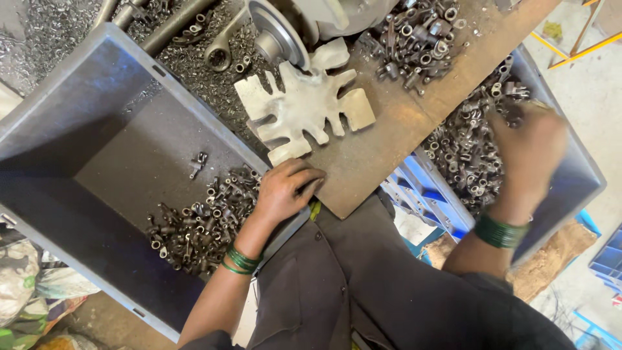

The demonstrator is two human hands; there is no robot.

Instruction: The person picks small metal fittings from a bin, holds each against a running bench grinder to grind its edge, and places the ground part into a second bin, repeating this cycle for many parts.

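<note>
My left hand (285,190) rests on the rim of a large grey bin (84,116), fingers curled; whether it holds a part I cannot tell. A heap of small dark metal fittings (197,223) lies in that bin's near corner, just left of the hand. My right hand (528,152), blurred by motion, reaches down into a second grey bin (580,175) full of similar metal parts (463,152). Green bangles ring both wrists. Between the hands lies a rusty steel plate (389,129).
A pale lobed metal piece (304,107) lies on the plate below a machine pulley (278,32). More fittings (414,39) are piled at the plate's far end. A ring spanner (220,55) lies among metal chips. Blue crates (427,194) stand under the plate.
</note>
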